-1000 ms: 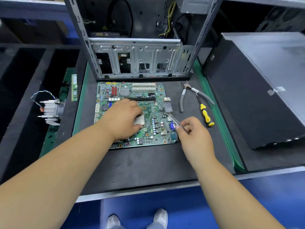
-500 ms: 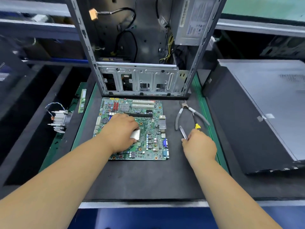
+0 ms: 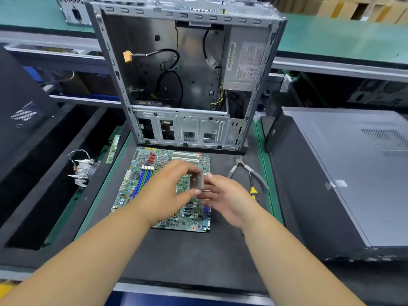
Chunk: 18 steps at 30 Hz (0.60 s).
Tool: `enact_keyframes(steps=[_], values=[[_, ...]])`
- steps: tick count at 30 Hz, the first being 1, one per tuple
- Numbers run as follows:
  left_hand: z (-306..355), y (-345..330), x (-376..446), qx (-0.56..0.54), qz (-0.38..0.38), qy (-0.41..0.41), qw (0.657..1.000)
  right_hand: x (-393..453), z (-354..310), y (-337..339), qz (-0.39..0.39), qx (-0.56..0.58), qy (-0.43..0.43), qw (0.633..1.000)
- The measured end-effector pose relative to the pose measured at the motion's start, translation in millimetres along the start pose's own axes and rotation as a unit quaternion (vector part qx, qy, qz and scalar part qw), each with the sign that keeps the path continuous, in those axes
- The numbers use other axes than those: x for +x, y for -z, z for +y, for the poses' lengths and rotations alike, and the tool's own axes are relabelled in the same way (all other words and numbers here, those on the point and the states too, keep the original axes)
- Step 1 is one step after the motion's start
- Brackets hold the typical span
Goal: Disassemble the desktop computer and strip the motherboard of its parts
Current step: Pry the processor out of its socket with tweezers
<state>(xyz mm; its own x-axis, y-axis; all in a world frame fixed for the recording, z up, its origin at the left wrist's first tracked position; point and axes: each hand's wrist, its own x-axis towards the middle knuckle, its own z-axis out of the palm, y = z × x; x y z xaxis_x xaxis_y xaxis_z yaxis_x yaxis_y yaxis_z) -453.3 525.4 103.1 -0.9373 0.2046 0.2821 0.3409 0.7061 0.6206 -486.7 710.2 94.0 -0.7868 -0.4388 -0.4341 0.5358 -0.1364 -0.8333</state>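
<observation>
Head view, frame centre: left hand [image 3: 171, 193] pinches the processor chip [image 3: 197, 181] above the motherboard [image 3: 141, 186]; right hand [image 3: 227, 199] relaxed alongside — best held by its edges.

Case [image 3: 187, 85] blocks rear; pliers [image 3: 247, 171] crowd mat's [image 3: 176, 257] right.

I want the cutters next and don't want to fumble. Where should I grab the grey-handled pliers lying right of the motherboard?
Probably by the two grey handles, coming from above on the near side. The pliers lie flat on the mat with the jaws pointing away toward the case and the handles splayed toward you; the right hand is nearest.
</observation>
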Motion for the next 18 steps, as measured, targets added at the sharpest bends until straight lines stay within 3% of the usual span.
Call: enact_keyframes(steps=[5,12,15,18], values=[[15,4,-2,-0.033,0.029,-0.007,0.999,-1,-11,-9,-0.081,0.06,0.004,0.995],[-9,42,-11,-0.067,0.022,0.043,0.997,17,-17,-49,-0.066,0.031,-0.001,0.997],[-36,67,-21,-0.11,0.04,0.07,0.991,34,-21,-76,-0.037,-0.028,0.028,0.999],[-70,95,-31,-0.146,0.098,0.112,0.978,55,-22,-113,0.001,-0.162,0.083,0.983]])
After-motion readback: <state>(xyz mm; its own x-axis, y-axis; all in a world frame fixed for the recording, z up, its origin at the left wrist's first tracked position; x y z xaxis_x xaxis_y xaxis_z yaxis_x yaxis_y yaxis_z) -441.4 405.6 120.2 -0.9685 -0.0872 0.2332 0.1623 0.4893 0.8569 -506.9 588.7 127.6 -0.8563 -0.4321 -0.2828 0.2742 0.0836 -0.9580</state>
